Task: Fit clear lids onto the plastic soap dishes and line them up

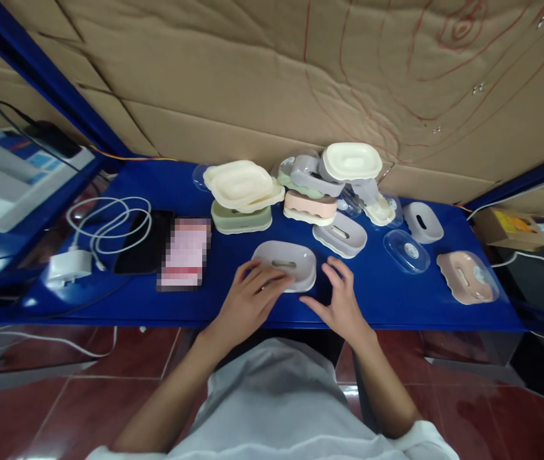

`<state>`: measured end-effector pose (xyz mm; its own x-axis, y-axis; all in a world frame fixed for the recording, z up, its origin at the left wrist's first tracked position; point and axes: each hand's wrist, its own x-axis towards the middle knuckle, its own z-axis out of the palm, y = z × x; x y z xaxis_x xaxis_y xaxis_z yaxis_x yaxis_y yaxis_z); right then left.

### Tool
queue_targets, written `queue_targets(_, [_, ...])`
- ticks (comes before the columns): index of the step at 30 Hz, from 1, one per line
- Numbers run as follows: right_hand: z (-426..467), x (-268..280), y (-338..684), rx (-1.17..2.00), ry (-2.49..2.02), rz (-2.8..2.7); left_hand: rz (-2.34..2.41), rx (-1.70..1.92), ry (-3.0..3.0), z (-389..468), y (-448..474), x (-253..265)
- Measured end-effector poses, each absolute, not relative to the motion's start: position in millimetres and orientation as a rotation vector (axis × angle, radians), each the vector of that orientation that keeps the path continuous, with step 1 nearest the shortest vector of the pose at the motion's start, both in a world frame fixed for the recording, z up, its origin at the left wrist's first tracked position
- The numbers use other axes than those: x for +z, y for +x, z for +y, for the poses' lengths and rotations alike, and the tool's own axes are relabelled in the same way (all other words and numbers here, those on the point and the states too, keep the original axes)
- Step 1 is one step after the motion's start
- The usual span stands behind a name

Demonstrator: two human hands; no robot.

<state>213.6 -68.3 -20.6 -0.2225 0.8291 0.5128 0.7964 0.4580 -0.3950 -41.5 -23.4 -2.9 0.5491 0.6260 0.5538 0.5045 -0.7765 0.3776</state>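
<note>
A pale grey oval soap dish (306, 263) with a slot in its floor lies at the front middle of the table. Over its near left side reaches my left hand (252, 291), fingers stretched out across the rim and into the dish. My right hand (341, 297) is just right of the dish, apart from it, thumb and fingers spread with nothing between them. Behind the dish is another grey soap dish (348, 236) with a slot. Beyond that stand a peach dish (310, 207) on a cream part and a green dish (243, 220) under cream trays (240, 182).
At the back is a heap topped by a cream tray (352, 160). On the right lie a clear lid (406, 251), a grey dish (424, 222) and a peach dish (463, 278) with a clear lid. Phones (185, 253) and a white charger (69, 265) with cable occupy the left.
</note>
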Motion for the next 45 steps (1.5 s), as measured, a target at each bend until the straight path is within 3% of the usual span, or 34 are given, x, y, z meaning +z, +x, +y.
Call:
queue_targets(5, [-61,-18,214,0.129,-1.38,-2.181,0.947,0.831,2.676,-21,-34,-8])
queue_targets(14, [-57,-15,208,0.361,-1.453,-2.157,1.076,0.819,2.577,-14,-50,-21])
queue_targets(21, [-64,-8,247,0.1,-1.579,-2.028,1.037,0.82,2.534,-20,-52,-20])
queue_targets(25, [-68,-18,330,-0.297,-2.041,-1.61,1.067,0.848,2.379,-22,-55,-16])
queue_targets(28, [-75,-30,376,-0.323,-2.262,-1.428,1.132,0.835,2.167,-20,-56,-14])
queue_targets(38, [-104,-22,317,-0.298,-1.797,-1.386,1.061,0.802,2.041,-17,-59,-18])
queue_targets(45, [-96,-13,219,0.036,-1.435,-1.966,1.05,0.776,2.068,-18,-60,-22])
